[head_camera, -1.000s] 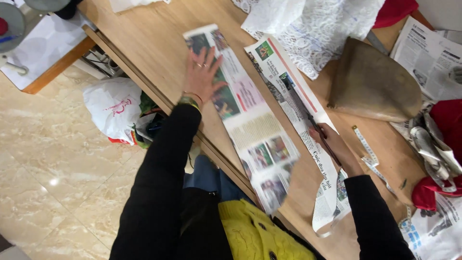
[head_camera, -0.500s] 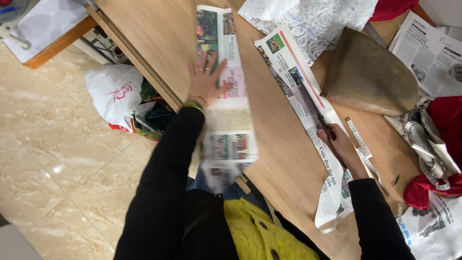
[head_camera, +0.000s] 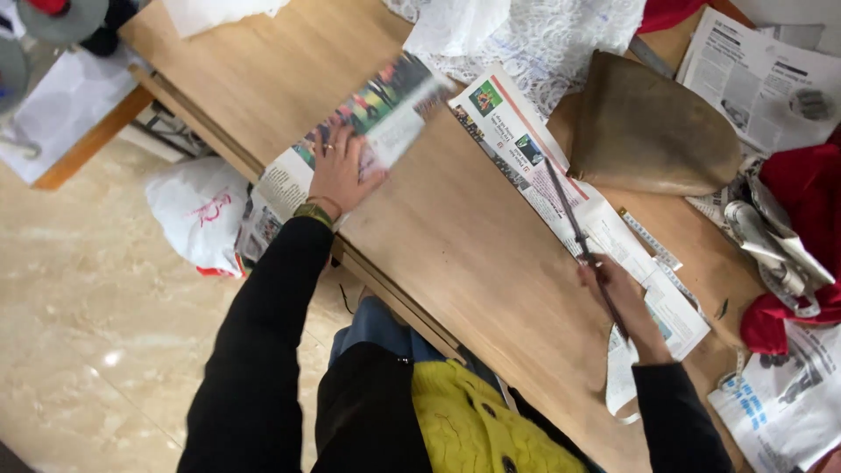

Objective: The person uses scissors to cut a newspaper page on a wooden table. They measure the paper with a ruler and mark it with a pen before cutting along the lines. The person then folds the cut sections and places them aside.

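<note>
Two hands work newspaper on a wooden table (head_camera: 455, 236).
Left hand (head_camera: 340, 171), at ten o'clock, presses flat on a folded newspaper sheet (head_camera: 368, 123); right hand (head_camera: 613, 293), at four o'clock, grips what looks like scissors (head_camera: 569, 219) over a paper strip (head_camera: 561, 193).

Bare tabletop (head_camera: 455, 236) between hands passable; brown bag (head_camera: 653, 131), lace cloth (head_camera: 543, 39) block far side.

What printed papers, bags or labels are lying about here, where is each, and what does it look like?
Newspaper strip: under the left hand, long, colour photos, blurred.
Newspaper sheet: mid-table, white with red band, under the scissors held by the right hand.
Newspaper page: top right, black and white.
Plastic bag: on the floor, white with red print.
Measuring tape: beside the sheet, narrow, pale.
</note>
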